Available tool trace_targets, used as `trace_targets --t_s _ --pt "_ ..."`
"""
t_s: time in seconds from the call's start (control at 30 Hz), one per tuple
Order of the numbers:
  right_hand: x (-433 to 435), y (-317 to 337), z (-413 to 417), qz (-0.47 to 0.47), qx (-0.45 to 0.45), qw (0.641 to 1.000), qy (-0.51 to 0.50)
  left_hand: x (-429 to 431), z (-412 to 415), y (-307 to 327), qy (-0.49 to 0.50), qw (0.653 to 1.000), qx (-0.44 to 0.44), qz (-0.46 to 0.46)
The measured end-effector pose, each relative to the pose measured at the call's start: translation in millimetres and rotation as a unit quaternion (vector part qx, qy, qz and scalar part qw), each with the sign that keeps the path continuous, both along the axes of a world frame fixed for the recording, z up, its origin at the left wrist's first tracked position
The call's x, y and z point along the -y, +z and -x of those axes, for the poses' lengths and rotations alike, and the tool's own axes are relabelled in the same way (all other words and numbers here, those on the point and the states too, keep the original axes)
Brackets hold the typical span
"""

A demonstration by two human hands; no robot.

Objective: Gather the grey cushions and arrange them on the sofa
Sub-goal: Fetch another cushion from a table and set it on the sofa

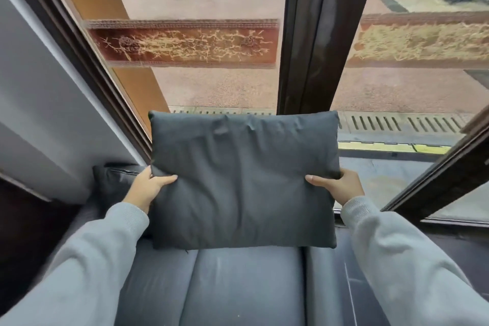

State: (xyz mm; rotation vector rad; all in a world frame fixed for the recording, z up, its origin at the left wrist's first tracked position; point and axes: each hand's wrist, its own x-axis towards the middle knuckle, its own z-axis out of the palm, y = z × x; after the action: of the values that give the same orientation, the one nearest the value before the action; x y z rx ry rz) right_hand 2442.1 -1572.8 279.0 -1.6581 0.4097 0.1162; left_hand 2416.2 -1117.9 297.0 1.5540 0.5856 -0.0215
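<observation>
A dark grey square cushion [243, 180] is held upright above the back of the grey sofa [225, 286], in front of the window. My left hand [148, 185] grips its left edge and my right hand [338, 185] grips its right edge, thumbs on the front face. A second dark cushion [113, 180] lies in the sofa's far left corner, partly hidden behind my left hand and the held cushion.
A large window with dark frames [315, 34] stands right behind the sofa, with a paved street outside. A grey wall [39, 100] closes the left side. A dark frame bar [449, 172] slants at the right.
</observation>
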Motion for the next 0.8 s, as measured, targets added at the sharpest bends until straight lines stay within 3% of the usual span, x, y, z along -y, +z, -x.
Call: trace_targets --t_s 0.33,0.8 --pt "-14.0 -129.7 -15.6 0.009 -0.069 0.997 -0.026 -19.3 -31.7 -124.7 -0.034 0.997 -0.076 -0.001" --pt "-54.5 -321.4 9.7 -0.025 -0.061 0.993 -0.098 -37.6 -40.7 -323.3 -0.04 0.984 -0.173 0.024"
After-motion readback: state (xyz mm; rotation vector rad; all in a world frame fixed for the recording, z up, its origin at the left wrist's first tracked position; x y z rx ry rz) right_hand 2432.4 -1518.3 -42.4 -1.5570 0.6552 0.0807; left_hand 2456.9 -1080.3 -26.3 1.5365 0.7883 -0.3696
